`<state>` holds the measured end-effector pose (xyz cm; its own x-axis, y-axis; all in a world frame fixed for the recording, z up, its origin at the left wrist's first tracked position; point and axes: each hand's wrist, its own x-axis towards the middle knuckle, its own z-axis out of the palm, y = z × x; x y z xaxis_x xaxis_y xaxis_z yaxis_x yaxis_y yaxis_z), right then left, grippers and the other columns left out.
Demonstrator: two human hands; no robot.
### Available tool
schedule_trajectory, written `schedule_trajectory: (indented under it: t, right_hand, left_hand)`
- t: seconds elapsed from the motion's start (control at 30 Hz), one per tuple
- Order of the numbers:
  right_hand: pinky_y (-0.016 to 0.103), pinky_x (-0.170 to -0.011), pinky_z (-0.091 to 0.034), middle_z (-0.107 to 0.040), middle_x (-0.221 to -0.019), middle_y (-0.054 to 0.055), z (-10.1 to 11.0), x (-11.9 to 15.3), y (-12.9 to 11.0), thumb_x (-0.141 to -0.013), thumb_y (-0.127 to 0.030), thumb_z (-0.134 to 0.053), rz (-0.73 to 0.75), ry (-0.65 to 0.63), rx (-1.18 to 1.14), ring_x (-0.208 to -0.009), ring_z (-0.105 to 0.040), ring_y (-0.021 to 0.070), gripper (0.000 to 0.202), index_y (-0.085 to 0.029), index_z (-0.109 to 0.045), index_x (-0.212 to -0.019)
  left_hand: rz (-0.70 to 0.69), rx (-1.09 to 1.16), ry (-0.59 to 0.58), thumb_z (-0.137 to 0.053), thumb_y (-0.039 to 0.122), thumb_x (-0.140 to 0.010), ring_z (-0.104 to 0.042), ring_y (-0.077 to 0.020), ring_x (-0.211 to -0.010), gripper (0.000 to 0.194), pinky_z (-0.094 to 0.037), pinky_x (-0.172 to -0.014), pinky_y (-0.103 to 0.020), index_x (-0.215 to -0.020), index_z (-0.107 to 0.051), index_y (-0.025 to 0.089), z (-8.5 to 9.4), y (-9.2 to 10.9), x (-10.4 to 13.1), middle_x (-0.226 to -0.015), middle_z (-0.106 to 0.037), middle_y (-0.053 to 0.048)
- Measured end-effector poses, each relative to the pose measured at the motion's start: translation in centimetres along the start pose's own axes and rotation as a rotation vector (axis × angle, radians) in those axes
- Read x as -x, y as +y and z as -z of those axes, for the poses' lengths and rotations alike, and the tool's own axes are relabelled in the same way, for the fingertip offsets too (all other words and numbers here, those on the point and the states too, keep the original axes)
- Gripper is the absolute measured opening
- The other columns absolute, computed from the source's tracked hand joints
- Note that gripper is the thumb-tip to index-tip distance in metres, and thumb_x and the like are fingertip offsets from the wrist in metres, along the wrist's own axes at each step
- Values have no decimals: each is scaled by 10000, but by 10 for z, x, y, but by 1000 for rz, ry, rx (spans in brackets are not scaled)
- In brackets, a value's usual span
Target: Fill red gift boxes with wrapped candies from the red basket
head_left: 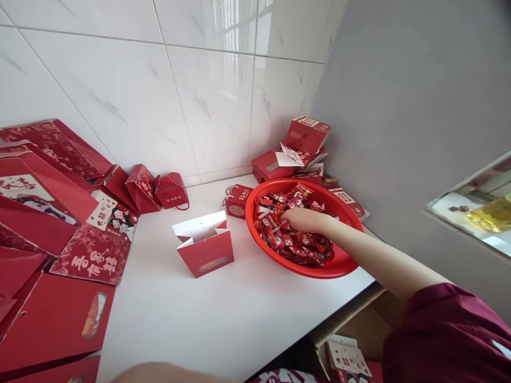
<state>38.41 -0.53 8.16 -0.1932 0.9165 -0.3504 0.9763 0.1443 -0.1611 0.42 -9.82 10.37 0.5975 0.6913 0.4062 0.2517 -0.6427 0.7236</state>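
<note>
Red basket rim (319,272) rings the right hand (300,219), its grip hard to tell among sweets (297,244), white tabletop (179,319) spreading leftward.

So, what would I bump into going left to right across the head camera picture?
Red boxes → open box → gold-printed box → basket → sleeve.
</note>
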Motion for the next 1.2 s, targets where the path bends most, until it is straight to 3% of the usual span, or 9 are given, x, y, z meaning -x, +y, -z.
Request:
schedule_trajectory:
  t: [0.07,0.13,0.23,0.33,0.43,0.63,0.83,1.0,1.2]
  right_hand:
    - [282,-806,-476,-706,-1126,145,1,-1,4,-813,16,-421,-39,39,25,-987,-683,256,391,-137,-687,-1056]
    - [279,-807,-476,-700,-1144,138,2,1,6,-834,4,-422,-56,44,41,-1006,-679,255,382,-147,-669,-1083]
    - [284,-813,-474,-692,-1152,152,3,-1,6,-881,-25,-406,-91,77,70,-1010,-677,255,361,-139,-638,-1132]
    - [303,-807,-471,-695,-1105,178,5,-9,6,-929,-89,-393,-113,122,108,-982,-680,270,304,-114,-630,-1118]
    - [302,-785,-474,-710,-1033,166,0,-18,4,-942,-210,-453,-85,122,134,-937,-685,274,240,-116,-660,-1020]
    - [299,-751,-478,-707,-1004,177,-11,-20,2,-873,-262,-558,-47,100,160,-933,-682,293,222,-99,-666,-977]
    - [296,-811,-465,-718,-1052,115,10,6,13,-905,-179,-473,8,94,103,-973,-672,256,270,-168,-665,-1094]
    - [303,-872,-458,-695,-1158,64,27,42,20,-962,-362,-435,48,115,-203,-1035,-641,238,354,-218,-648,-1205]
    - [326,-832,-469,-722,-930,11,27,72,6,-957,-489,-415,-7,193,-308,-849,-661,215,395,-260,-653,-1174]
  left_hand:
    - [-301,-133,-290,-719,318,-653,-698,-227,-755,260,-519,-527,-295,-835,-742,502,-10,15,-22,-678,-711,-6]
    - [-483,-256,-444,-647,267,-769,-686,-197,-819,237,-567,-668,-292,-927,-735,421,-10,28,-47,-824,-741,4]
    - [-503,-385,-360,-527,98,-869,-658,-192,-945,296,-532,-878,-345,-1068,-680,255,9,31,-79,-1030,-724,-37]
    - [-429,-588,-106,-492,83,-910,-600,-214,-1094,264,-447,-990,-393,-1064,-654,224,33,15,-99,-1151,-675,-46]
    - [-258,-674,-21,-441,144,-947,-563,-223,-1148,257,-425,-1000,-394,-1064,-649,239,50,-7,-108,-1256,-606,-45]
    - [49,-694,-158,-439,356,-954,-540,-266,-1185,253,-447,-958,-375,-1013,-671,272,65,-35,-112,-1334,-535,-29]
    - [264,-611,-299,-448,501,-930,-619,-228,-1015,322,-491,-789,-301,-1086,-668,326,68,-41,-114,-1274,-577,0]
    - [279,-557,-259,-320,464,-989,-606,-231,-1074,380,-471,-881,-320,-1077,-658,314,70,-42,-115,-1270,-607,11]
    - [260,-552,-280,-523,501,-888,-615,-269,-1090,343,-495,-870,-331,-1141,-660,314,74,-46,-112,-1310,-597,-11]
